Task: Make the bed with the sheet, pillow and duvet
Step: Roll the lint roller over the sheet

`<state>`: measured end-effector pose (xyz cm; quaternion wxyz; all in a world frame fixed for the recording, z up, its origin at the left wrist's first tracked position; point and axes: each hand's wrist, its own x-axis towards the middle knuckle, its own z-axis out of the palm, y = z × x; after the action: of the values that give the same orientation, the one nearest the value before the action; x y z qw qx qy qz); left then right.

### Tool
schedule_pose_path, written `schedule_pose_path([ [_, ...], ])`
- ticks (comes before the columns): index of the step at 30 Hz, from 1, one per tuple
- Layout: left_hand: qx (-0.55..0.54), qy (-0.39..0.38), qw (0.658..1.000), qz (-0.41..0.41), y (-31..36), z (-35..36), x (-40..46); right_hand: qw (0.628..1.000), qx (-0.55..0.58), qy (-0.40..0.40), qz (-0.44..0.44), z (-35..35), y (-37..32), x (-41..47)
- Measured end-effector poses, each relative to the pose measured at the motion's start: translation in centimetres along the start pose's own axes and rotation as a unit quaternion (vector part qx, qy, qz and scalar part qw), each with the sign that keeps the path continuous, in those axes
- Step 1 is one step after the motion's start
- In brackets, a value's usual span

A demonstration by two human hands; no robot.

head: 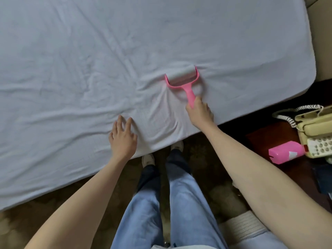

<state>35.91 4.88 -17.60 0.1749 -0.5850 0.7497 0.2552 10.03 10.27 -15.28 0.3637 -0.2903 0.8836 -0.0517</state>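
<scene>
A white sheet (107, 51) covers the whole bed and is creased near the front edge. My right hand (199, 112) grips the pink handle of a lint roller (182, 77), whose white roll lies on the sheet and bunches the cloth around it. My left hand (123, 137) rests flat on the sheet near the bed's front edge, fingers spread and straight. No pillow or duvet is in view.
To the right stands a dark red bedside table (265, 139) with a cream corded telephone (316, 130) and a pink cover (285, 152) lying beside it. My legs in blue jeans (161, 203) stand on patterned carpet against the bed's edge.
</scene>
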Motion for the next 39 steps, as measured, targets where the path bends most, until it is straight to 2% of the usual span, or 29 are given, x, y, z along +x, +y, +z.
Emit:
schedule_pose_path([
  [4,-0.019,-0.002,0.999,-0.03,1.5,0.3,1.2,1.0,-0.011,0.002,-0.016,-0.1,0.0,1.0],
  [11,-0.012,0.008,0.999,-0.03,2.1,0.7,1.4,0.997,-0.058,-0.041,0.016,3.0,11.5,-9.0],
  [14,-0.011,0.012,1.0,-0.017,1.8,0.8,1.5,0.995,-0.07,-0.064,0.038,3.7,13.8,-11.2],
  [19,-0.011,0.01,0.999,-0.028,2.3,0.7,1.2,0.998,-0.034,-0.046,0.031,3.3,11.4,-8.9],
  [24,-0.025,0.004,0.998,-0.065,3.4,-0.6,1.7,0.998,0.021,-0.049,0.016,0.5,4.5,-3.2],
  [28,-0.042,0.03,0.995,-0.08,4.3,-1.9,2.8,0.999,0.003,-0.045,-0.007,-3.0,-1.9,3.2],
  [31,-0.069,0.053,0.992,-0.092,4.8,-2.9,3.7,0.999,-0.018,-0.037,-0.025,-4.5,-4.2,5.5],
  [34,-0.075,0.065,0.991,-0.086,5.1,-3.6,5.0,0.997,-0.042,-0.059,-0.016,-4.1,-2.3,4.1],
  [39,-0.053,0.049,0.996,-0.049,4.8,-4.4,7.8,0.99,-0.112,-0.083,0.018,-2.9,5.5,-2.6],
])
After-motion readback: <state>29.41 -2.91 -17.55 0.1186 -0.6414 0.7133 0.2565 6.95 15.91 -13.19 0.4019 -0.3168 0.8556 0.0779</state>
